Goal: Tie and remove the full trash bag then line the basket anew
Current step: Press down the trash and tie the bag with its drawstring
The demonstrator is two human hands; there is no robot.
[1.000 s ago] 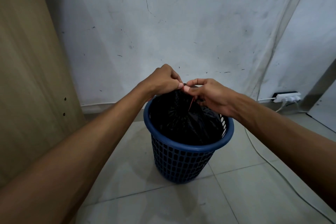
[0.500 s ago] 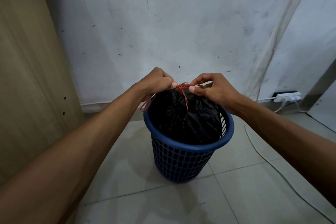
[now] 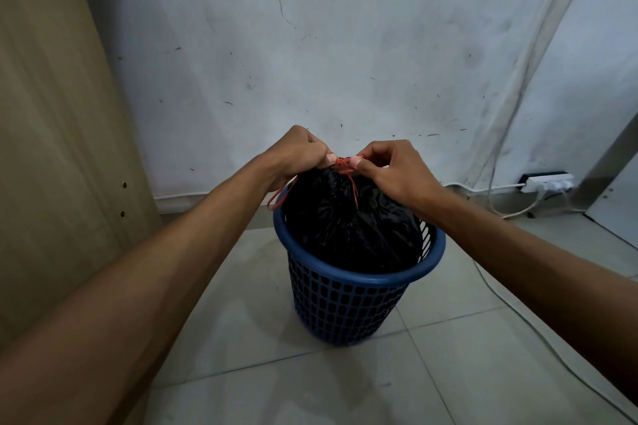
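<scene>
My left hand and my right hand, both arms outstretched, met above the blue basket, fingers curled and pinching the red drawstring. Pale tiled floor; scuffed white wall beyond; wooden panel left; power strip far right. Black trash bag sat in the basket, its gathered neck directly under my fingertips.

Knot in red string hidden between fingertips; basket contents hidden by black bag; both forearms cut by bottom edge.

Single head view, forward-down, close above the basket
</scene>
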